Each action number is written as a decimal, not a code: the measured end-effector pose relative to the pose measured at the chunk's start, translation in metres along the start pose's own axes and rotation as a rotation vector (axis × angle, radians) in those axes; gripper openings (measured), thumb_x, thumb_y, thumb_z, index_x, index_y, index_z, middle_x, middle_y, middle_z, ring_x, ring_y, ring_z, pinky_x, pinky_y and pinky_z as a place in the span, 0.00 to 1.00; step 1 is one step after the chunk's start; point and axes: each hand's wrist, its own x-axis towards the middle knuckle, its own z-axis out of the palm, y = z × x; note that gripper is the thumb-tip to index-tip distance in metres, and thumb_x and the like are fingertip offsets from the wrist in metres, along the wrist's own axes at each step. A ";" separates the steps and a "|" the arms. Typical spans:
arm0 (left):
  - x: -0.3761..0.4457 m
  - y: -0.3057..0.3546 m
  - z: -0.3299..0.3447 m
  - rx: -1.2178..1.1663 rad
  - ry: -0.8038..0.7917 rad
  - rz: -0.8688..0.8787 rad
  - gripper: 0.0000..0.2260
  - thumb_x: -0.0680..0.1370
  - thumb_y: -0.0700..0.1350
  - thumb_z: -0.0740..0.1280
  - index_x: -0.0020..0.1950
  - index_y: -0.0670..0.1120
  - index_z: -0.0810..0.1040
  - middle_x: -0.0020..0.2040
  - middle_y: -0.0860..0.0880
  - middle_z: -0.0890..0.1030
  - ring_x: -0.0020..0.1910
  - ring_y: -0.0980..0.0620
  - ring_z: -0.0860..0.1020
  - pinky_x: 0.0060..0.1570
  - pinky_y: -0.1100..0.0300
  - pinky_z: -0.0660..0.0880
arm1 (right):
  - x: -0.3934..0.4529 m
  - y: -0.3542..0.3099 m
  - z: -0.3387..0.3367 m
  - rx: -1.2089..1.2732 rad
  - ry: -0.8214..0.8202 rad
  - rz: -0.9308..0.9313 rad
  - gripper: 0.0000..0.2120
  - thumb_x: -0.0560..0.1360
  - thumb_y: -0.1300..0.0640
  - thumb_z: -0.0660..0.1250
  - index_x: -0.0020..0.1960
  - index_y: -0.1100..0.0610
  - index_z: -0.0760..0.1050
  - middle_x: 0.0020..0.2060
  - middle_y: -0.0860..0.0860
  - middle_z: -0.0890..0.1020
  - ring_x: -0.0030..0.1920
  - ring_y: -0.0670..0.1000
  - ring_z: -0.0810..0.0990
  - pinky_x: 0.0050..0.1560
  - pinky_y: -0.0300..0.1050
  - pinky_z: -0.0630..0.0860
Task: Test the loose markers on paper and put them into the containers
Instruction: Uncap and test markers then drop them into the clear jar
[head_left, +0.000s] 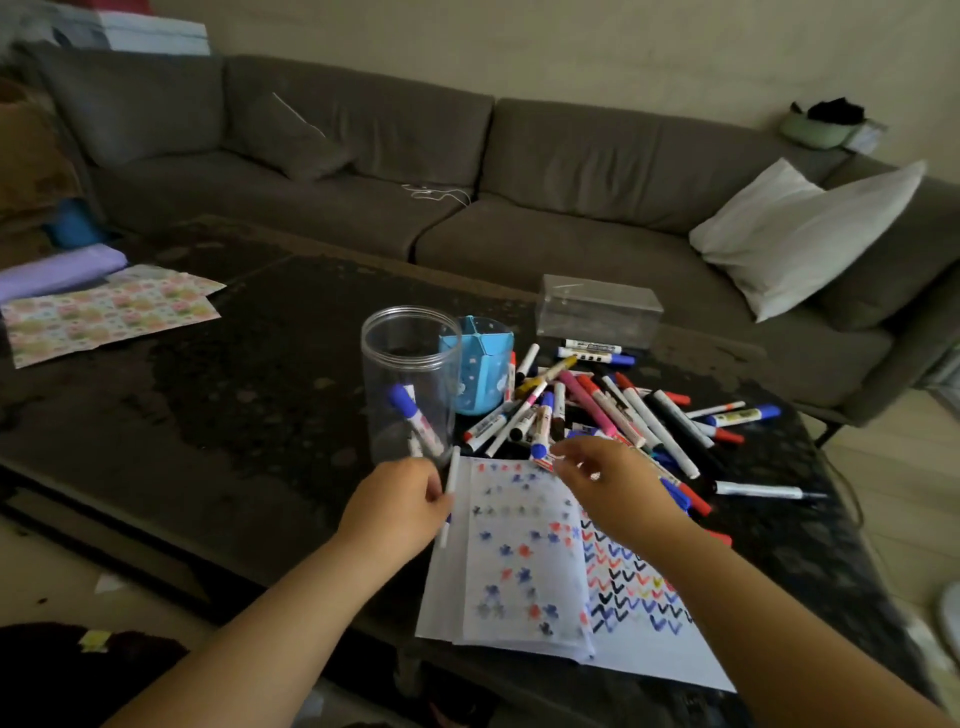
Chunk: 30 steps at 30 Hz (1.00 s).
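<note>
I am watching both hands working over the paper (524, 561), which is lying at 6 o'clock on the dark table (234, 395) and is already carrying rows of blue, red and black test marks. The left hand (395, 512) is pinching a slim white marker (450, 493) between thumb and fingers at the paper's 9 o'clock edge, holding it nearly upright, probably so it is ready either for capping or for dropping into the clear jar (410, 379) standing just beyond at 12 o'clock of that hand. That jar is already holding 1 blue-capped marker (415, 423), leaning against its wall. The right hand (618, 488) is reaching toward 12 o'clock with its fingers curled around a blue-capped marker with a striped label (543, 449), though motion blur is keeping me from judging how firm that hold is. It is working at the near edge of the loose marker pile (613, 410), which is sprawling from 12 to 2 o'clock of the paper, close enough for quick picking. The blue divided pen cup (480, 364) is sitting just behind the jar, touching or nearly touching it, and a clear rectangular box (600, 312) is sitting farther back at 1 o'clock. I judge most of the sorting is still ahead, since the pile is large.
</note>
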 end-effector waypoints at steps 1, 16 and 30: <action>-0.001 0.000 0.008 0.038 -0.020 -0.023 0.07 0.74 0.51 0.68 0.40 0.48 0.77 0.38 0.52 0.78 0.38 0.55 0.77 0.40 0.59 0.76 | -0.006 0.004 0.003 0.005 -0.015 0.001 0.12 0.79 0.52 0.62 0.61 0.50 0.76 0.51 0.45 0.79 0.46 0.43 0.75 0.47 0.33 0.67; -0.021 -0.009 0.012 -0.028 0.171 -0.081 0.07 0.78 0.46 0.64 0.41 0.45 0.75 0.34 0.52 0.75 0.33 0.54 0.75 0.30 0.63 0.67 | -0.022 -0.010 0.030 0.040 -0.075 -0.119 0.12 0.79 0.54 0.62 0.61 0.50 0.76 0.51 0.45 0.79 0.47 0.42 0.75 0.45 0.27 0.68; -0.068 0.038 -0.036 -1.053 -0.127 -0.087 0.05 0.76 0.41 0.67 0.47 0.49 0.82 0.35 0.54 0.82 0.38 0.59 0.78 0.45 0.60 0.74 | -0.065 -0.061 0.004 0.181 -0.112 -0.273 0.07 0.81 0.54 0.58 0.52 0.50 0.75 0.39 0.48 0.79 0.38 0.47 0.76 0.37 0.35 0.72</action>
